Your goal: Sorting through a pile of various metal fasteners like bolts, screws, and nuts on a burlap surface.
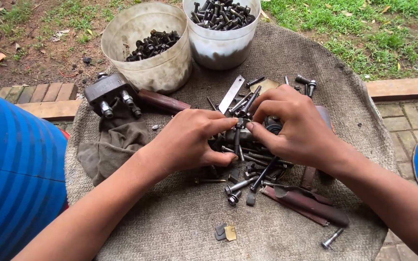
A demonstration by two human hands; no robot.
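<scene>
Head cam: left hand (189, 142) & right hand (291, 125), palms down, fingertips together pinching a dark bolt (238, 137) above scrap pile.

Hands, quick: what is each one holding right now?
Left hand: fingers pinched on a dark bolt.
Right hand: fingertips pinching the same bolt's top, over the pile.

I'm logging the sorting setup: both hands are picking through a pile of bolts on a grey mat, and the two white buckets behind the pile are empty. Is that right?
Not quite. The head view shows the two white buckets each hold dark bolts, so they are not empty. The rest stands: the left hand and right hand meet over the pile of bolts on the grey mat.
</scene>
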